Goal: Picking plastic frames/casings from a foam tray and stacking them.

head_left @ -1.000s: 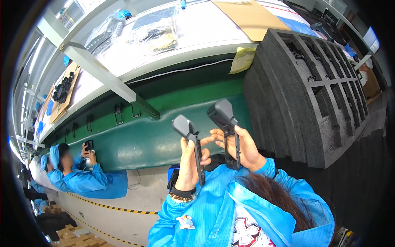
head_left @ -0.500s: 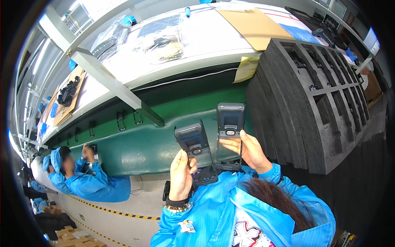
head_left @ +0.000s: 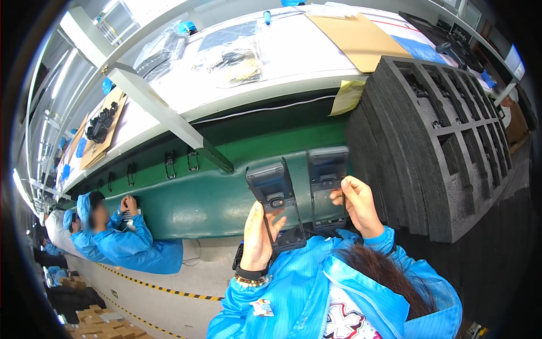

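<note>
- Fingers of the left hand [head_left: 257,240] grip the left housing [head_left: 271,182] by a thin side rail, thumb in front, other fingertips showing through the open frame.
- Fingers of the right hand [head_left: 361,209] pinch the right housing [head_left: 327,168] at its outer edge, near where solid panel meets open frame; its upper panel is blurred, so detail there cannot be told.
- Both housings are held up side by side, apart, in front of the green bench surface [head_left: 192,214]; lower ends overlap the blue jacket [head_left: 296,277] in this view.
- Likely fault: right housing twists or slips; cause, a one-edge pinch with the panel's weight above it.
- Likely fault: housings knock and scuff; cause, the narrow gap between them, should either wrist turn inward.
- Possible: rails flex or crack; cause, squeezing slender bars rather than the panel.
- Possible: right housing clips the foam stack [head_left: 389,147]; cause, a wide outward swing.
</note>
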Action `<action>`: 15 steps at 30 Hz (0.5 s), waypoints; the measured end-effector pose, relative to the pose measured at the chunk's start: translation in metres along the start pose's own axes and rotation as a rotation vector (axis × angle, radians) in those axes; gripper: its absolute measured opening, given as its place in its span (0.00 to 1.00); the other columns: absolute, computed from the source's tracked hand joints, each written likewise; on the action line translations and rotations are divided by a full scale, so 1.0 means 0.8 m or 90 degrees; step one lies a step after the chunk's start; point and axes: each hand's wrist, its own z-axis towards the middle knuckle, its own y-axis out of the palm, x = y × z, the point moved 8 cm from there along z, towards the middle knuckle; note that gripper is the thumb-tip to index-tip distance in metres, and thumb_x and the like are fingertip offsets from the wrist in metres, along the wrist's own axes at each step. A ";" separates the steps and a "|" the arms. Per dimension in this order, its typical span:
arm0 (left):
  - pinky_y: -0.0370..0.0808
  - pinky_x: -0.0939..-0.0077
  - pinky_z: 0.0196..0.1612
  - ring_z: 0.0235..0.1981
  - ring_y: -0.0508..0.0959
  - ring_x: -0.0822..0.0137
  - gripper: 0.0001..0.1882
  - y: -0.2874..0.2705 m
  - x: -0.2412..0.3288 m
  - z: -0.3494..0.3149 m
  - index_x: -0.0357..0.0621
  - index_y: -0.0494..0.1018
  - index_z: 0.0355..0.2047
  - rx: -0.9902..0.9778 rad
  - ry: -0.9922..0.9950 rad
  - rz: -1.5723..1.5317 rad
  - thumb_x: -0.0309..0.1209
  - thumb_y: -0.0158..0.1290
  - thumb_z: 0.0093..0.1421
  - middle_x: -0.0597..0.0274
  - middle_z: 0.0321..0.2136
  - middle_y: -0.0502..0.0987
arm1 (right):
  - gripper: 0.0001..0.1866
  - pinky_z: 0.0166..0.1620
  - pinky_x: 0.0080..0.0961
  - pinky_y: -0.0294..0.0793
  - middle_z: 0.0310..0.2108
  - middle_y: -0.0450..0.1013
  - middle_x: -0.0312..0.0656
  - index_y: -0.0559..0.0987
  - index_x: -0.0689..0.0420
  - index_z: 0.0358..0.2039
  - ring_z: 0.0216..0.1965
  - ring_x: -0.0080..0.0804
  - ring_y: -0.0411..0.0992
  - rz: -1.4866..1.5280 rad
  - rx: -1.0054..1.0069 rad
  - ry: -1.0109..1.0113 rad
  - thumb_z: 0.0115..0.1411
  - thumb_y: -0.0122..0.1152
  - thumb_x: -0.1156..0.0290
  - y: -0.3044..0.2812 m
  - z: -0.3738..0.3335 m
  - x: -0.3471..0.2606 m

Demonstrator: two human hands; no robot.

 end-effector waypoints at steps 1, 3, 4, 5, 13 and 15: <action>0.76 0.72 0.42 0.46 0.74 0.66 0.18 0.002 -0.001 0.001 0.44 0.65 0.53 0.000 0.001 0.001 0.41 0.40 0.70 0.58 0.46 0.74 | 0.16 0.36 0.19 0.71 0.31 0.73 0.38 0.73 0.63 0.40 0.31 0.23 0.71 0.094 -0.043 0.013 0.68 0.49 0.61 -0.006 0.001 0.010; 0.74 0.55 0.53 0.56 0.69 0.54 0.25 0.016 -0.006 0.003 0.45 0.63 0.57 -0.077 -0.006 -0.036 0.48 0.34 0.70 0.54 0.51 0.71 | 0.13 0.26 0.16 0.56 0.28 0.64 0.31 0.71 0.60 0.43 0.22 0.16 0.55 0.235 -0.071 0.062 0.69 0.46 0.63 0.005 0.002 0.009; 0.74 0.55 0.53 0.56 0.69 0.54 0.25 0.019 -0.005 0.003 0.45 0.63 0.57 -0.076 -0.005 -0.036 0.48 0.34 0.70 0.54 0.51 0.71 | 0.13 0.26 0.16 0.56 0.28 0.64 0.31 0.71 0.60 0.43 0.22 0.16 0.55 0.235 -0.073 0.063 0.69 0.46 0.63 0.006 0.002 0.011; 0.71 0.50 0.55 0.58 0.67 0.52 0.27 0.029 -0.003 0.001 0.47 0.60 0.60 -0.097 -0.005 -0.041 0.50 0.31 0.70 0.53 0.54 0.69 | 0.14 0.26 0.16 0.57 0.28 0.63 0.32 0.70 0.61 0.45 0.22 0.16 0.55 0.304 -0.106 0.089 0.69 0.44 0.63 0.011 0.000 0.015; 0.69 0.45 0.56 0.58 0.65 0.51 0.31 0.050 -0.014 -0.003 0.54 0.50 0.65 -0.196 -0.083 -0.186 0.55 0.26 0.68 0.49 0.62 0.58 | 0.38 0.26 0.14 0.60 0.36 0.64 0.37 0.53 0.64 0.64 0.27 0.18 0.56 0.471 -0.247 0.263 0.68 0.34 0.43 0.050 -0.016 0.031; 0.68 0.45 0.57 0.59 0.64 0.53 0.31 0.050 -0.018 -0.002 0.56 0.49 0.65 -0.217 -0.094 -0.170 0.56 0.30 0.68 0.49 0.64 0.55 | 0.38 0.28 0.14 0.60 0.37 0.64 0.37 0.52 0.63 0.65 0.28 0.17 0.56 0.444 -0.268 0.242 0.68 0.37 0.44 0.050 -0.020 0.028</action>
